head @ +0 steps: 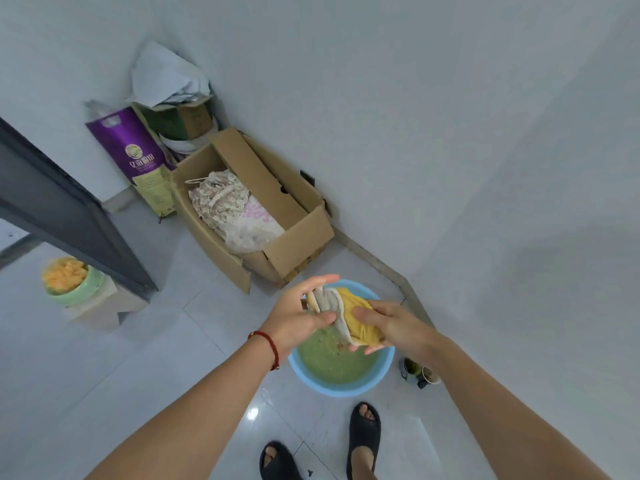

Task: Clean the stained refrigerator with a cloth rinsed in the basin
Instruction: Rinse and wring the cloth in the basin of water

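Blue basin (382,370) on the floor tiles, full of murky green water with bits floating. Open cardboard box (298,233) in the wall corner, stuffed with floral fabric. Green bowl (88,289) near the left edge, heaped with orange stuff. Cloth (346,311), yellow and white, held right over the basin, bunched lengthwise running left to right. Left hand (298,315) pinching one end, right hand (388,325) gripping the other.
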`<action>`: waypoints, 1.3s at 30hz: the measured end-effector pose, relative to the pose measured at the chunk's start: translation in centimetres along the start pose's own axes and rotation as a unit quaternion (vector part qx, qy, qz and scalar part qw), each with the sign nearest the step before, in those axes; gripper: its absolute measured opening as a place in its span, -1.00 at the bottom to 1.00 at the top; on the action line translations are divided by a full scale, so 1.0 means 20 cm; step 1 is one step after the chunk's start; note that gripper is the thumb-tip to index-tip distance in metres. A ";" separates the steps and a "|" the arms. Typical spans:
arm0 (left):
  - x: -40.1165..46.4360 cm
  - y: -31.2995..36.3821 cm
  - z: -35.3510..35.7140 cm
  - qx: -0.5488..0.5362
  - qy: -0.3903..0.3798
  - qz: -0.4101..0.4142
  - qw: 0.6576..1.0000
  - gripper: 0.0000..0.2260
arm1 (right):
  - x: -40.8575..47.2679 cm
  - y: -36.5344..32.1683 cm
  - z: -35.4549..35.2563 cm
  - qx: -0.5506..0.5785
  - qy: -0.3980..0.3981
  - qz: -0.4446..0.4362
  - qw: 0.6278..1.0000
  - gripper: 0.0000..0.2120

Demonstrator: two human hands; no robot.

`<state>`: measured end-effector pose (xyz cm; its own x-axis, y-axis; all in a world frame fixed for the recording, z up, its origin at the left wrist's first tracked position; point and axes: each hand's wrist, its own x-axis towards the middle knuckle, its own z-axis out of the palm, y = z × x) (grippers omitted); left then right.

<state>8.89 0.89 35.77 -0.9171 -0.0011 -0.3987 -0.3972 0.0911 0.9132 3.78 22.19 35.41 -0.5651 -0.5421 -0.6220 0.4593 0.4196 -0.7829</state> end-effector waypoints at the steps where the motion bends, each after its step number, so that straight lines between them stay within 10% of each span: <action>1: -0.03 0.01 -0.01 0.013 0.013 0.014 1.000 -0.50 | -0.03 -0.01 0.03 0.022 0.022 -0.001 1.000 -0.73; 6: -0.16 0.07 -0.08 -0.003 0.121 0.107 0.987 -0.65 | -0.14 -0.06 0.20 0.141 0.172 -0.032 0.974 -0.74; 16: -0.23 0.33 -0.21 0.010 -0.011 0.125 0.992 -0.70 | -0.29 -0.10 0.26 0.298 0.248 -0.152 0.909 -0.83; 24: -0.10 0.89 -0.18 0.180 -0.243 0.203 0.931 -0.76 | -0.31 -0.33 0.14 0.106 0.127 -0.213 0.963 -0.07; 34: 0.15 1.12 -0.21 -0.029 -0.257 0.062 0.964 -0.87 | -0.42 -0.61 -0.07 -0.002 0.248 -0.292 0.924 -0.85; 39: 0.37 1.10 -0.30 -0.098 -0.284 0.057 0.952 -0.84 | -0.36 -0.73 -0.09 0.118 0.235 -0.255 0.930 -0.79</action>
<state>-6.93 -3.01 53.48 -0.8098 0.5412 -0.2265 -0.3464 -0.1295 0.9291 0.02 21.29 51.25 -0.9627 -0.2243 -0.1511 0.1566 -0.0069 -0.9876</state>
